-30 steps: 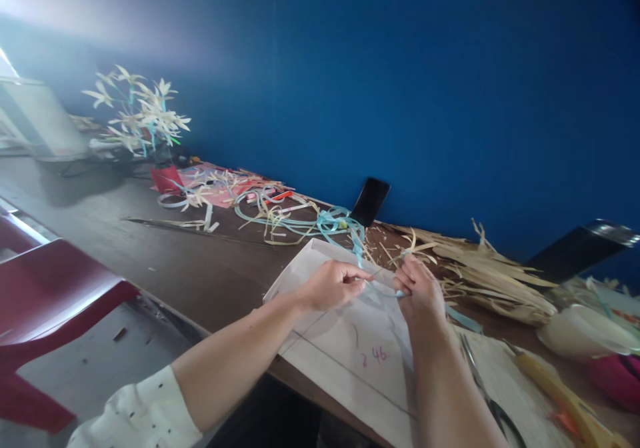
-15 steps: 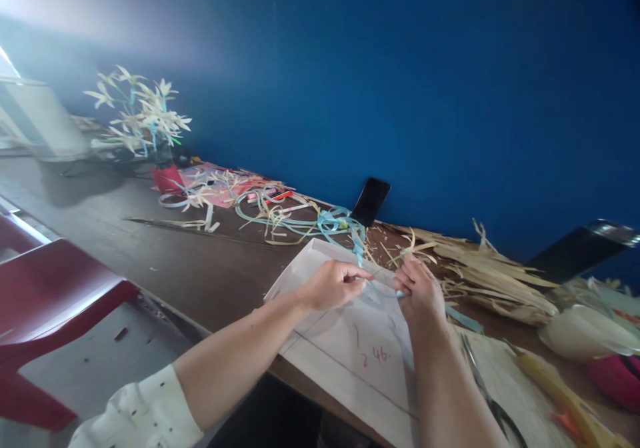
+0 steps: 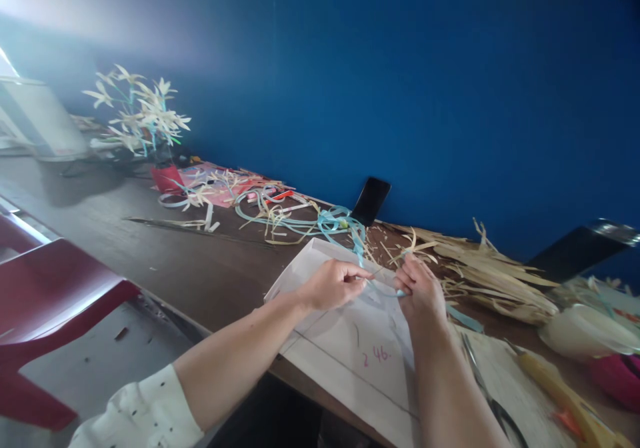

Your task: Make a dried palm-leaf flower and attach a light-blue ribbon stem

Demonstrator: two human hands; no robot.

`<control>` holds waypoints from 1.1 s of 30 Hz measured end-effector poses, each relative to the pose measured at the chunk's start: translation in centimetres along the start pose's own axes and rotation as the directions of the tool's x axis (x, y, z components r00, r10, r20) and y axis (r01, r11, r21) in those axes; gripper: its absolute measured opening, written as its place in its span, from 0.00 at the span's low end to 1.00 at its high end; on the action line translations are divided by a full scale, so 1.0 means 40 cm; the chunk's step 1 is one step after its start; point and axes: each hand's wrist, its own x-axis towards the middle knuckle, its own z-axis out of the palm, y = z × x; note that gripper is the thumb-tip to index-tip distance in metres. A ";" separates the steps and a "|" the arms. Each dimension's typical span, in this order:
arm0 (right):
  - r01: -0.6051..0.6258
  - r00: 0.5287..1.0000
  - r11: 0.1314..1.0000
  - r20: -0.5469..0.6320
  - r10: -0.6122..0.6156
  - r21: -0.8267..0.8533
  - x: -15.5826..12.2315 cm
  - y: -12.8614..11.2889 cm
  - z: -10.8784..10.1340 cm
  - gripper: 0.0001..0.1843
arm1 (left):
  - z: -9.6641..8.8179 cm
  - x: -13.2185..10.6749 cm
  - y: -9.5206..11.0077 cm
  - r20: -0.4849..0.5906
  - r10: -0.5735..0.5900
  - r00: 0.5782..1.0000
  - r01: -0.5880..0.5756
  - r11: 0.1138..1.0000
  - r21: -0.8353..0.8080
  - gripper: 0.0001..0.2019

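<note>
My right hand (image 3: 419, 285) is closed around the base of a pale flower (image 3: 413, 241) made of narrow dried strips, its petals poking out above my fingers. From there a thin stem (image 3: 379, 272) runs left to my left hand (image 3: 335, 283), whose thumb and fingers pinch its other end. A light blue ribbon (image 3: 383, 292) hangs in a shallow curve between the two hands, just under the stem. Both hands are above a white cardboard box lid (image 3: 345, 348) with pink handwritten numbers. Inside my right fist, the flower's base is hidden.
Behind the lid lie coiled blue ribbon (image 3: 285, 221), a leaning phone (image 3: 371, 201) and dried strips (image 3: 500, 275). Scissors (image 3: 483, 375) and a yellow-handled tool (image 3: 555, 388) are at right. A flower arrangement (image 3: 150, 111) stands far left, with a red chair (image 3: 60, 295) nearer.
</note>
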 end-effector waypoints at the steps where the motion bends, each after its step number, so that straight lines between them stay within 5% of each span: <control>1: 0.001 1.000 1.000 0.004 -0.001 -0.003 0.000 0.000 0.000 0.19 | 0.000 0.000 0.001 -0.001 -0.001 1.000 0.001 1.000 0.005 0.19; 33: -0.013 0.999 1.000 0.051 0.015 -0.021 0.001 0.008 -0.004 0.17 | 0.000 -0.002 0.004 -0.021 0.013 1.000 -0.013 1.000 0.011 0.18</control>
